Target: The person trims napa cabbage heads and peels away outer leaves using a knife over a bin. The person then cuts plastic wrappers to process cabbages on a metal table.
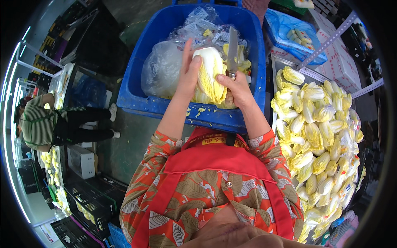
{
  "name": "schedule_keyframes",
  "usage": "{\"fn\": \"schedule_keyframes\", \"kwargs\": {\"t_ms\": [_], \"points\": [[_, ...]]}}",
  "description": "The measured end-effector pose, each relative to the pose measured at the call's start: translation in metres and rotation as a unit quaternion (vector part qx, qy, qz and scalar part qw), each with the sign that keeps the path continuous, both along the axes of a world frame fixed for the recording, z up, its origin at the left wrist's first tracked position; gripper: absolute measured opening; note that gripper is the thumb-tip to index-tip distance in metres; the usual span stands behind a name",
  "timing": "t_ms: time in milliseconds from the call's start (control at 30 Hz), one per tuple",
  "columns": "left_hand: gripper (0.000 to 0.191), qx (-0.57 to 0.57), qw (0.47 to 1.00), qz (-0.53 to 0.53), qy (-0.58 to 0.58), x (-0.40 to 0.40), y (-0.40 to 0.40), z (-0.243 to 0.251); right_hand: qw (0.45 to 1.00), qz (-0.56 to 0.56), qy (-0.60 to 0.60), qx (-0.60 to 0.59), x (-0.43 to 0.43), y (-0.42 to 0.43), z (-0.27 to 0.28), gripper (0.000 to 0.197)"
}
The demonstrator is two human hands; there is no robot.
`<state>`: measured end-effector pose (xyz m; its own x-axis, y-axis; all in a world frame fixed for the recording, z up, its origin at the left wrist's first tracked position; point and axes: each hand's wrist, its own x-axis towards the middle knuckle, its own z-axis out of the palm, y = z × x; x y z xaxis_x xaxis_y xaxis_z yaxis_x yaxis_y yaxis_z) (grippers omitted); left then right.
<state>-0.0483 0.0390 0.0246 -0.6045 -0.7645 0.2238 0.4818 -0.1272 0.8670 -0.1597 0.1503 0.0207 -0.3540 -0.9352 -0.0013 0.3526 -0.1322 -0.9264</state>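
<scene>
A head of napa cabbage [214, 74] with a white base and yellow leaves is held over a blue wheeled bin [124, 93]. My left hand [189, 74] grips its left side, thumb across the white base and a finger pointing up. My right hand [237, 90] is closed around the handle of a knife [232, 51], whose broad blade points upward, away from me. The right thumb rests at the cabbage's lower right side. Inside the bin lie crumpled clear plastic bags [162, 68] and yellow leaf scraps [246, 65].
To my right, a metal-edged table [274, 121] bears a large heap of napa cabbages [313, 136]. Behind it are a blue-lined crate [276, 23] and white cartons [344, 68]. At left a person [40, 121] works at a bench; black crates [96, 201] stand nearer.
</scene>
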Motion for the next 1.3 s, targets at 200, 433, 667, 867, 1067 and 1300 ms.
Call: {"fn": "schedule_keyframes", "kwargs": {"t_ms": [200, 433, 667, 867, 1067, 1300], "points": [[0.065, -0.187, 0.968, 0.077, -0.147, 0.006, 0.020, -0.001, 0.960, -0.112, 0.258, -0.013, -0.004, 0.000, 0.003, 0.057], [0.070, -0.083, 0.992, -0.019, -0.090, 0.012, 0.008, 0.001, 0.967, -0.062, 0.247, -0.008, -0.009, 0.002, 0.001, 0.055], [0.065, 0.163, 0.959, -0.218, 0.079, 0.025, -0.004, -0.013, 0.971, -0.063, 0.183, 0.138, -0.019, 0.008, 0.017, 0.051], [0.080, 0.155, 0.951, -0.249, 0.099, 0.021, 0.004, -0.008, 0.900, -0.181, 0.389, 0.081, -0.027, 0.004, 0.006, 0.055], [0.074, 0.145, 0.958, -0.220, 0.111, 0.009, 0.007, -0.014, 0.991, -0.015, 0.130, 0.030, -0.004, 0.007, 0.021, 0.052], [0.049, 0.001, 0.989, -0.124, -0.080, 0.007, 0.009, -0.019, 0.999, -0.024, 0.040, 0.007, -0.014, 0.008, 0.012, 0.041]]}}
